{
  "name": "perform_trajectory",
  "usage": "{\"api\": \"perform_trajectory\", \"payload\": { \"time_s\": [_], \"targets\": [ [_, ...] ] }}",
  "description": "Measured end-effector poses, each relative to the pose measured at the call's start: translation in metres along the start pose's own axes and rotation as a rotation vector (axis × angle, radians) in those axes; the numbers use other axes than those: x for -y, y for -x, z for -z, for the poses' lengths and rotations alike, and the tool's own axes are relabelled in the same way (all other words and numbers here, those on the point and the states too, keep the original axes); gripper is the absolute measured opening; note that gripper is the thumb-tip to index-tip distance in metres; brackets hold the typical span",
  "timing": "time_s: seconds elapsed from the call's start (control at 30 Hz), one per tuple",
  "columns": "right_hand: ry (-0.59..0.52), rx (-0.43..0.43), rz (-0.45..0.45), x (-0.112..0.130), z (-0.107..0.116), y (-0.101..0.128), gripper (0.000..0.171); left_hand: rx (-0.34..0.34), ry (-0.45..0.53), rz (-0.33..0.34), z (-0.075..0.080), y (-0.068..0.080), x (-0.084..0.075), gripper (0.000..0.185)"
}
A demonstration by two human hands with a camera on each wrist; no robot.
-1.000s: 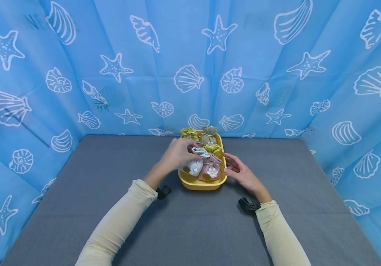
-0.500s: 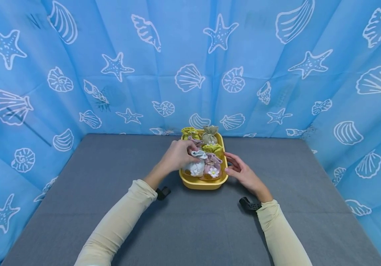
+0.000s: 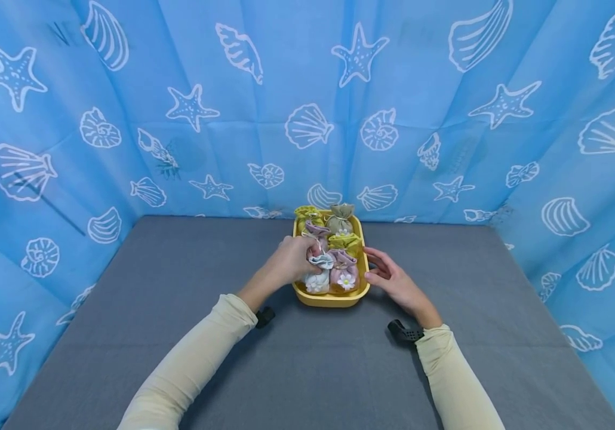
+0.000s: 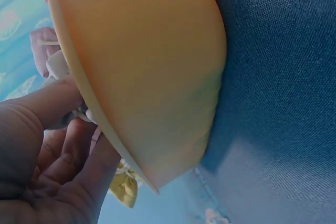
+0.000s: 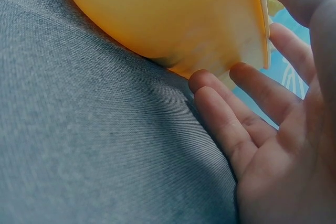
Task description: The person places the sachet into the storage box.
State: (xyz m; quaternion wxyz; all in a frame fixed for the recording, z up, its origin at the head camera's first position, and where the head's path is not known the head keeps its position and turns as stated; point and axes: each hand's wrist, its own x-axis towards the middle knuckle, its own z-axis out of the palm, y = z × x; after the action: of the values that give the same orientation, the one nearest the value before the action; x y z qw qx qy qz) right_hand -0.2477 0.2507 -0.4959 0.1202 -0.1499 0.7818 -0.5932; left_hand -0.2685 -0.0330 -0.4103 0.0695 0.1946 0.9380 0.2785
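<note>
Grey table (image 3: 178, 269) under blue backdrop (image 3: 232, 119) printed with white shells, starfish; backdrop wraps three sides.

The tray (image 3: 331, 298) sits on the surface (image 3: 178, 334), toward its far middle, just before the backdrop (image 3: 307, 119) that rises behind it and along both sides. In the tray lie small pouches in two rows: two at the far end, one (image 3: 307, 214) left of the other (image 3: 340, 218); two more (image 3: 316, 230) (image 3: 346, 241) in the middle; and two at the near end, one (image 3: 318, 276) left of its neighbour (image 3: 344, 275), touching it. The left hand (image 3: 290, 263) lies at the tray's left edge, its fingers (image 3: 308, 258) reaching in over the near-left pouch. The right hand (image 3: 390, 278) lies on the surface just right of the tray, its fingers (image 5: 220, 95) touching the tray's outer wall.
</note>
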Motion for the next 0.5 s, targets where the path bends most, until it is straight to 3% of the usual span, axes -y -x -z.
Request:
{"api": "perform_trajectory", "payload": {
  "time_s": [0.23, 0.5],
  "targets": [
    [0.010, 0.000, -0.012, -0.002, 0.001, 0.001, 0.066, -0.009, 0.013, 0.000, 0.003, 0.002, 0.000, 0.028],
    [0.052, -0.018, -0.010, 0.001, 0.004, 0.003, 0.065, -0.057, 0.113, 0.008, 0.030, 0.003, 0.002, 0.048]
  ]
}}
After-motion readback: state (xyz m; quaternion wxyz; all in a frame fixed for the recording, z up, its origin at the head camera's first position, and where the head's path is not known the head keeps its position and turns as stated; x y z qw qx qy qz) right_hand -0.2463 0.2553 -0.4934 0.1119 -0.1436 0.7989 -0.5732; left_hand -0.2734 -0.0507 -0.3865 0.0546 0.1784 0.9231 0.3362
